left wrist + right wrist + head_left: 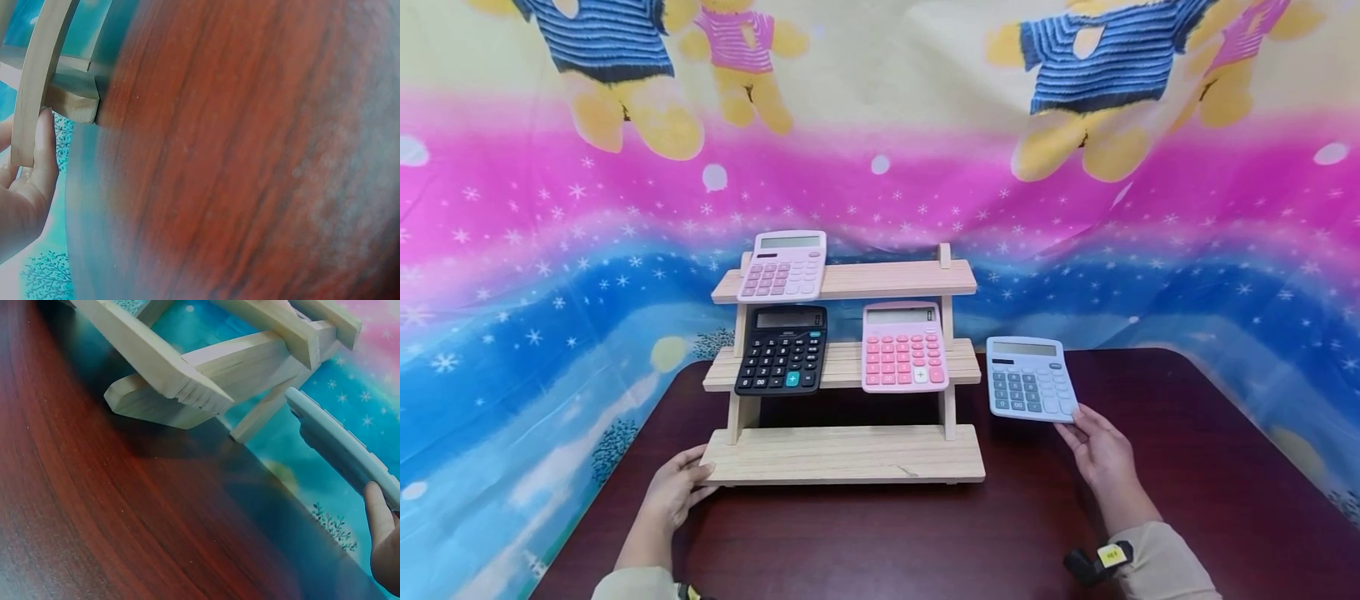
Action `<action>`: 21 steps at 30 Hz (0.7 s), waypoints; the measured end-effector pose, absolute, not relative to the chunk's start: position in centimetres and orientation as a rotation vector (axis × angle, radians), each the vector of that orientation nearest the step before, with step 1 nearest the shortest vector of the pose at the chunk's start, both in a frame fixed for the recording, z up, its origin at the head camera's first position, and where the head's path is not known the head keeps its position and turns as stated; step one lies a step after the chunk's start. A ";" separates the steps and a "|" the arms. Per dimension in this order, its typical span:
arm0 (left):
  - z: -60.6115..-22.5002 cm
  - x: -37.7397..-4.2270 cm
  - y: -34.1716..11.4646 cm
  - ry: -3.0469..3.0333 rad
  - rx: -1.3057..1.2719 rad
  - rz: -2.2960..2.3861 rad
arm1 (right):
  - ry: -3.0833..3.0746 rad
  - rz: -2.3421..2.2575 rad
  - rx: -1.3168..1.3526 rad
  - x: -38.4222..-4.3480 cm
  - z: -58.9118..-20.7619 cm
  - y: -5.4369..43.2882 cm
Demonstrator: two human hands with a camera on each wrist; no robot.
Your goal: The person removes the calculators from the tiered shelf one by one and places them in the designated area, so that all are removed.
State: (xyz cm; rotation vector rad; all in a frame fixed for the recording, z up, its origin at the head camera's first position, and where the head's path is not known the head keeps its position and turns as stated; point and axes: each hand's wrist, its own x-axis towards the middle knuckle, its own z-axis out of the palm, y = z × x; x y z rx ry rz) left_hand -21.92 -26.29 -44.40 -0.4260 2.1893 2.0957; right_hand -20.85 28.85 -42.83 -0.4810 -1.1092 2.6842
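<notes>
A three-tier wooden shelf (842,457) stands on the table. My left hand (676,487) grips the left end of its lowest board, thumb on top and fingers beneath, as the left wrist view also shows around the board (37,81). To the right of the shelf my right hand (1101,446) pinches a light blue calculator (1028,379) by its lower right corner, keys facing me. The right wrist view shows that calculator (344,447) edge-on, raised above the table, with a finger of the right hand (382,531) under it.
On the top tier leans a pale pink calculator (782,267) at the left. A black calculator (781,350) and a pink calculator (904,348) lean on the middle tier. Behind the dark red table (880,542) hangs a printed cloth (880,192).
</notes>
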 end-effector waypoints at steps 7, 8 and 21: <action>-44.5 -22.0 -26.2 2.205 -0.429 2.088 | -1.072 2.720 -0.531 -20.3 -42.0 28.1; -44.5 -22.0 -26.3 2.204 -0.427 2.091 | -1.079 2.718 -0.530 -20.4 -42.2 28.2; -44.5 -22.1 -26.3 2.197 -0.450 2.084 | -1.156 2.710 -0.623 -20.7 -43.0 27.9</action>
